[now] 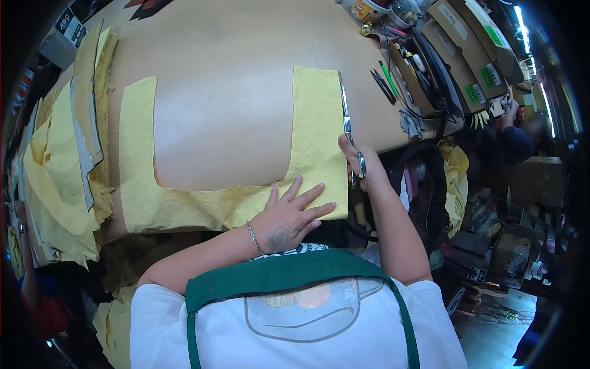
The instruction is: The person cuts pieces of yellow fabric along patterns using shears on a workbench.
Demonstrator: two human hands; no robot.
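A yellow U-shaped piece of fabric [316, 123] lies on the tan table [227, 37], its two arms pointing away from me. My left hand [289, 215] rests on it near the bottom right corner, with fingers spread. At the fabric's right edge my right hand [362, 163] grips metal scissors [346, 114] by the handles. The long blades point away from me along that edge; whether they are parted is hard to make out.
Stacked yellow fabric and grey-edged pieces [86, 129] lie at the left. Pens [384, 83], a grey rag [412, 123], a pen box [418, 74] and cardboard boxes [461, 49] are at the upper right. Another person [513, 138] is at the far right.
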